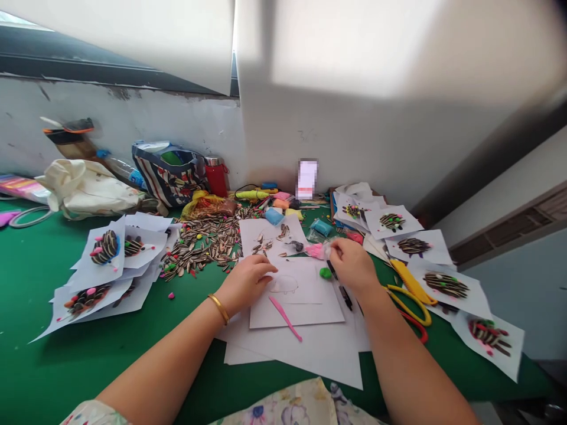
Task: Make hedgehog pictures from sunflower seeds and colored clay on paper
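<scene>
My left hand [250, 282], a gold bangle at its wrist, lies on the left edge of a white sheet [266, 319] with its fingers stretched out. A rounded pencil outline [284, 284] shows beside its fingertips. Above the sheet's right side, my right hand [353, 264] has its fingers pinched on the clear plastic wrapper of some pink modelling clay [315, 251]. Just below that wrapper sits a lump of green clay [325, 273]. A black pen [344, 296] slants beneath my right hand. The pink modelling tool [284, 319] lies across the lower part of the sheet.
Striped sunflower seeds [208, 239] are heaped left of centre. Paper sheets with seed-and-clay figures lie at left [104, 248] and right [447, 284]. Yellow-handled scissors [411, 282] lie near my right forearm. A bag [166, 171], red flask [215, 177] and phone [306, 179] stand by the wall.
</scene>
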Available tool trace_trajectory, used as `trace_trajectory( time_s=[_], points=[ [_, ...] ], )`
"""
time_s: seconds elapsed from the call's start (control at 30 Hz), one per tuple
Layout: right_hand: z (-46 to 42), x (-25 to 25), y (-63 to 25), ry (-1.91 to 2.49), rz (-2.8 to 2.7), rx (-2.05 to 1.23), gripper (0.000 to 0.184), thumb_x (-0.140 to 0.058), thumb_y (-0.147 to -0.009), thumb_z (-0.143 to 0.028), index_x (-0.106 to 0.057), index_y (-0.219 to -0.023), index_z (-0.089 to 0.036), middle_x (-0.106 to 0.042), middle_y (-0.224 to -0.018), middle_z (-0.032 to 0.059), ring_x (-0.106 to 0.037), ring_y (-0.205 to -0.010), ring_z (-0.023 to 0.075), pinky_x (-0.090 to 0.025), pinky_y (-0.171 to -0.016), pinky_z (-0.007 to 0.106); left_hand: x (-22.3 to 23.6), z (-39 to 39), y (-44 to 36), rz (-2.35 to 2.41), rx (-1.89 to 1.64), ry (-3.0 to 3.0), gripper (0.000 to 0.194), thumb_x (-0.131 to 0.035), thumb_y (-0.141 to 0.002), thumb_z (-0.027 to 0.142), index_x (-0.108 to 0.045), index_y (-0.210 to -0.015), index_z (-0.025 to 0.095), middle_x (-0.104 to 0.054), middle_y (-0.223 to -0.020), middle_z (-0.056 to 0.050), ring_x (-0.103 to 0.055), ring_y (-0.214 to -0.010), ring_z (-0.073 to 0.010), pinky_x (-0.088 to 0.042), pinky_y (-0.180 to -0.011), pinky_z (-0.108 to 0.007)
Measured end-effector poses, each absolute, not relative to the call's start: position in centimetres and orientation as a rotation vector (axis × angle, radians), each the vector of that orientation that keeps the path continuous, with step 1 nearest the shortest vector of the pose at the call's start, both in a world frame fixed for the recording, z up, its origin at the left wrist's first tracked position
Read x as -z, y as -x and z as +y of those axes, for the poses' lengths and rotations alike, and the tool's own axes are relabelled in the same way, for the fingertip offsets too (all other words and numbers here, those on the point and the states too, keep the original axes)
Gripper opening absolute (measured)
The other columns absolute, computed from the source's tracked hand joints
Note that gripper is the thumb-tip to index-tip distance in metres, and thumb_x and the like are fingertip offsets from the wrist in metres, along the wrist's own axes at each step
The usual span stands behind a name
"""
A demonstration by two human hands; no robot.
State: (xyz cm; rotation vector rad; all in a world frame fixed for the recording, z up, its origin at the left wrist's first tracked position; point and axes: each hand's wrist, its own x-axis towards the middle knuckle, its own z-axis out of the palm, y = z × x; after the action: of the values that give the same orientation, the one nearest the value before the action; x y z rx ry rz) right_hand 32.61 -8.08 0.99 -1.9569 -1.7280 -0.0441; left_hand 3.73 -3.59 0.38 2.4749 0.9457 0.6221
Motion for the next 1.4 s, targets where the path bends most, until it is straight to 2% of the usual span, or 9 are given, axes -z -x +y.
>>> trace_trajectory(
  time_s=[0.1,0.2,0.3,0.57,0.77,0.97,1.13,1.27,1.4],
  points=[
    [-7.9,-0.7,-34.5,2.211,-1.739,0.159,0.016,-0.051,-0.084,-0.021,-0.066,-0.087,-0.019,-0.069,-0.087,0.0093,-0.059,-0.085,0.0259,-0.039,-0.073,0.036,-0.4,-3.4,-3.7,0.919,-0.493,-2.542,0.016,-0.062,-0.084,0.018,-0.074,-0.093,0.023,-0.067,-0.099,-0.007,-0.061,-0.097,-0.0226,-0.048,-0.089,-0.036],
    [-7.9,-0.1,-35.2,2.232,-1.709,0.277,0.022,-0.053,-0.082,-0.017,-0.067,-0.098,-0.019,-0.069,-0.099,0.0124,-0.058,-0.095,0.0288,-0.038,-0.079,0.039,-0.1,-3.8,-4.2,0.998,-0.495,-2.499,0.011,-0.066,-0.084,0.026,-0.071,-0.092,0.021,-0.065,-0.097,-0.007,-0.059,-0.095,-0.0225,-0.046,-0.085,-0.035],
    [-8.0,0.2,-34.9,2.126,-1.689,0.356,0.03,-0.051,-0.08,-0.013,-0.066,-0.105,-0.019,-0.066,-0.11,0.0128,-0.054,-0.103,0.0297,-0.037,-0.087,0.041,0.5,-4.4,-4.8,1.15,-0.509,-2.468,0.018,-0.071,-0.081,0.033,-0.065,-0.092,0.02,-0.062,-0.095,-0.006,-0.057,-0.093,-0.0231,-0.045,-0.082,-0.036],
    [-7.9,0.2,-32.6,1.958,-1.728,0.276,0.033,-0.049,-0.08,-0.01,-0.067,-0.106,-0.019,-0.063,-0.119,0.01,-0.051,-0.112,0.0276,-0.035,-0.099,0.042,1.3,-4.9,-5.5,1.266,-0.455,-2.481,0.027,-0.076,-0.075,0.033,-0.062,-0.094,0.021,-0.061,-0.099,-0.004,-0.056,-0.096,-0.0242,-0.041,-0.083,-0.036],
    [-7.9,0.8,-30.9,1.741,-1.847,0.177,0.031,-0.051,-0.082,-0.009,-0.069,-0.104,-0.02,-0.065,-0.114,0.0091,-0.053,-0.109,0.0268,-0.038,-0.098,0.042,0.7,-4.0,-5.0,1.213,-0.489,-2.326,0.009,-0.06,-0.088,0.028,-0.062,-0.089,0.019,-0.063,-0.089,-0.004,-0.058,-0.084,-0.0201,-0.042,-0.073,-0.032],
    [-8.3,1.3,-28.7,1.483,-2.035,-0.154,0.027,-0.046,-0.081,-0.004,-0.066,-0.092,-0.02,-0.065,-0.097,0.0074,-0.057,-0.097,0.022,-0.046,-0.086,0.034,1.1,-4.1,-5.1,1.219,-0.476,-2.411,0.023,-0.075,-0.074,0.027,-0.063,-0.093,0.02,-0.062,-0.092,-0.004,-0.058,-0.088,-0.0219,-0.042,-0.075,-0.032],
    [-8.7,1.7,-27.7,1.553,-2.102,-0.258,0.024,-0.048,-0.077,-0.002,-0.062,-0.086,-0.02,-0.061,-0.089,0.0052,-0.056,-0.086,0.0195,-0.045,-0.077,0.031,1.1,-4.1,-5.0,1.203,-0.472,-2.397,0.021,-0.072,-0.077,0.028,-0.062,-0.094,0.02,-0.062,-0.092,-0.004,-0.058,-0.088,-0.0218,-0.043,-0.075,-0.033],
    [-8.9,1.3,-28.0,1.636,-2.12,-0.24,0.024,-0.052,-0.076,-0.001,-0.063,-0.087,-0.019,-0.061,-0.091,0.0054,-0.055,-0.089,0.0199,-0.043,-0.079,0.032,1.0,-4.0,-4.9,1.19,-0.444,-2.423,0.027,-0.076,-0.074,0.03,-0.063,-0.095,0.02,-0.062,-0.093,-0.004,-0.058,-0.089,-0.0226,-0.043,-0.076,-0.033],
    [-9.5,0.4,-27.7,1.445,-2.253,-0.314,0.017,-0.061,-0.081,-0.008,-0.069,-0.087,-0.022,-0.064,-0.093,0.0039,-0.056,-0.095,0.0206,-0.039,-0.087,0.036,1.1,-4.1,-4.9,1.195,-0.443,-2.442,0.026,-0.075,-0.075,0.03,-0.062,-0.095,0.02,-0.062,-0.095,-0.005,-0.058,-0.091,-0.0233,-0.043,-0.078,-0.034]
  ],
)
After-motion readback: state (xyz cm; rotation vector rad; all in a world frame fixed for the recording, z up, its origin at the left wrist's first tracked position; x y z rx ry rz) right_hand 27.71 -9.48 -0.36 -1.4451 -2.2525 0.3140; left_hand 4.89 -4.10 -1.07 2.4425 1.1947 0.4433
